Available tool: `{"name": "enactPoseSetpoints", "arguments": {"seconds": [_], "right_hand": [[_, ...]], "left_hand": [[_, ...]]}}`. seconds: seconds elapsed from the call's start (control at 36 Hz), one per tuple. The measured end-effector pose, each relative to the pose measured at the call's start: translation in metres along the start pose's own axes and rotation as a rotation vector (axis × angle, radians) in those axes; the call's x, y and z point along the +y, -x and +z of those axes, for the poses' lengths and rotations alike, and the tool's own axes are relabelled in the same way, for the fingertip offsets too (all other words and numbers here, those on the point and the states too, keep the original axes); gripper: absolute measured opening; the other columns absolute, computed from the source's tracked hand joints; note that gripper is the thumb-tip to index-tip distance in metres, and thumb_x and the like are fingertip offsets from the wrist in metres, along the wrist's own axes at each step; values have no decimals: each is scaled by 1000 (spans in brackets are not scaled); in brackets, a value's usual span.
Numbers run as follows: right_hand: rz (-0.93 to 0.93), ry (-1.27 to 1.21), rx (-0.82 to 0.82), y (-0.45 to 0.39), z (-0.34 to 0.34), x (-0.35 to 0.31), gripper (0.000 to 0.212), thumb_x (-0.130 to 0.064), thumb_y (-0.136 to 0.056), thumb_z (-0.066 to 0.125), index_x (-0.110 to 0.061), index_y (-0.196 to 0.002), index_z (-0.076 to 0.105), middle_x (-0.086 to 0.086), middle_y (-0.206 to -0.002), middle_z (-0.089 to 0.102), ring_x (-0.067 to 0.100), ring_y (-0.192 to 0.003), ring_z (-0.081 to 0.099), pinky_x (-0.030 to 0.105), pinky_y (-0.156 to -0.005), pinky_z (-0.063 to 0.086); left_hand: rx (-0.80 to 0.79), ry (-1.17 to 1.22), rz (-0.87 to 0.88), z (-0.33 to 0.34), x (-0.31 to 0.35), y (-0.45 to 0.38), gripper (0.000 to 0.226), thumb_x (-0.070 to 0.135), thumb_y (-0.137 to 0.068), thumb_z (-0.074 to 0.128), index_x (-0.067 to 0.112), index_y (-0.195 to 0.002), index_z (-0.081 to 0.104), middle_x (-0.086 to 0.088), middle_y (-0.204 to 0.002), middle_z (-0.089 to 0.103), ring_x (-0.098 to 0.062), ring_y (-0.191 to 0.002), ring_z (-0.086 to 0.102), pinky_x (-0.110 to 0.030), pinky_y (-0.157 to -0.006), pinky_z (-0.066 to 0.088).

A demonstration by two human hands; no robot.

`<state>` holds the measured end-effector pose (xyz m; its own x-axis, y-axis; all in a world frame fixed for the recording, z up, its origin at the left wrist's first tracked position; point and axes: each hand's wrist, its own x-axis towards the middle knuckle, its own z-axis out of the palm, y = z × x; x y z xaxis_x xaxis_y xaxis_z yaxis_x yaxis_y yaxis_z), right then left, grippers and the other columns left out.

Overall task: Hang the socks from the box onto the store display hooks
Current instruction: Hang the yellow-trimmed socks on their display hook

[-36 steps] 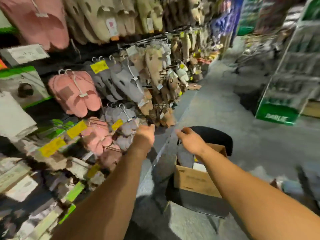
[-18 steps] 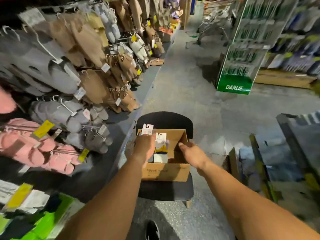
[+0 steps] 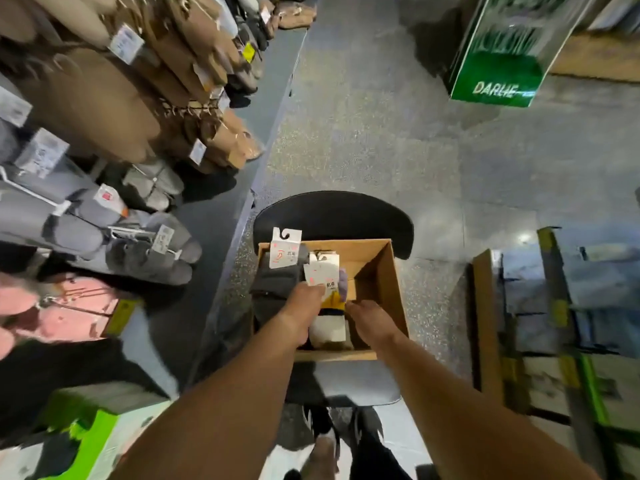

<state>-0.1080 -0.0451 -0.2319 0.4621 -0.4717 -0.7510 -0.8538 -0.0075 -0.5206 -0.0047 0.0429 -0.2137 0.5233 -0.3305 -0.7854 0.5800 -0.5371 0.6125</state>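
Open brown cardboard box (image 3: 382,271) sits on the seat of a black chair with a curved backrest (image 3: 332,213); everything below is placed relative to that box. Both bare forearms reach down into it from the near side. Left hand (image 3: 304,306) is at the box's left half, fingers curled round packs of socks: a dark grey sock pair with a white hook-top card (image 3: 284,252) sticks up at the far left corner of the box, and a white-and-yellow sock pack with a white card (image 3: 325,277) stands just right of it, touching the left hand's fingertips. Exactly which pack the left hand grips, cannot tell; fingers are closed on the bundle. Right hand (image 3: 369,318) is inside the box toward its near middle, just right of the white-and-yellow pack, fingers pointing down into the box; its grip is hidden, cannot tell. A white folded sock bundle (image 3: 327,329) lies in the box's near part between the two hands. Left of the box: rack of hanging brown, grey and pink slippers (image 3: 104,109) on display hooks. Far right beyond the box: green stand printed DARLIE (image 3: 498,77) on the speckled grey floor (image 3: 363,133).
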Motion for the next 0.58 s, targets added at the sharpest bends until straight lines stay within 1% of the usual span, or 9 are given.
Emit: {"name": "enactPoseSetpoints", "arguments": {"seconds": [0.06,0.08,0.14,0.19,0.25,0.36,0.42,0.47,0.58], "right_hand": [[-1,20,-9,-24,8,1,40,-42,-103,40,-9,-117,57,7,-103,61,17,-84,54,25,-69,42],[36,-26,-21,-35,13,1,47,-48,-102,40,-9,-121,57,5,-103,63,15,-82,57,26,-68,45],[112,-149,-43,-55,21,3,51,-54,-99,44,-12,-125,56,5,-109,65,18,-92,61,34,-78,52],[156,-250,-65,-67,27,0,45,-46,-99,51,-13,-130,51,5,-115,62,21,-101,59,39,-90,51],[176,-356,-68,-78,35,0,48,-43,-97,57,-12,-134,49,6,-121,62,24,-107,60,41,-96,50],[169,-442,-102,-89,46,-4,41,-39,-96,59,-11,-125,55,9,-119,66,26,-108,62,46,-99,51],[170,-392,-90,-93,47,-6,34,-37,-98,57,-13,-121,56,9,-117,66,26,-106,62,46,-98,52],[184,-391,-63,-98,48,-5,32,-34,-96,60,-12,-119,58,8,-115,67,25,-103,64,45,-95,54],[162,-534,-64,-102,48,-1,32,-19,-88,71,-16,-119,62,3,-108,72,19,-95,68,35,-81,59]], "left_hand": [[6,-4,-15,5,-1,-17,25,12,-105,46,15,-121,65,-5,-119,67,-21,-112,60,-38,-108,43],[12,-25,-17,9,-2,-25,28,13,-105,45,14,-127,63,-6,-125,66,-23,-115,59,-40,-109,43],[17,-42,-23,15,-6,-40,35,17,-105,45,17,-137,57,-6,-134,62,-25,-121,56,-42,-109,43],[33,-17,-63,20,-12,-56,33,19,-104,48,18,-135,58,-5,-128,64,-25,-117,59,-41,-105,46],[48,-3,-93,24,-17,-69,32,20,-101,53,21,-132,61,-6,-122,68,-24,-110,63,-41,-101,50],[33,9,-135,26,-14,-75,41,14,-101,52,15,-142,50,-14,-134,59,-33,-122,55,-42,-100,45],[33,28,-145,27,-13,-75,39,14,-102,48,16,-141,50,-14,-134,57,-35,-122,54,-44,-97,44],[40,54,-166,27,-15,-75,37,16,-103,45,23,-138,54,-10,-131,59,-28,-115,53,-41,-92,42],[66,70,-164,24,-15,-76,34,19,-104,44,24,-135,57,-4,-127,61,-22,-110,52,-32,-84,37]]}}
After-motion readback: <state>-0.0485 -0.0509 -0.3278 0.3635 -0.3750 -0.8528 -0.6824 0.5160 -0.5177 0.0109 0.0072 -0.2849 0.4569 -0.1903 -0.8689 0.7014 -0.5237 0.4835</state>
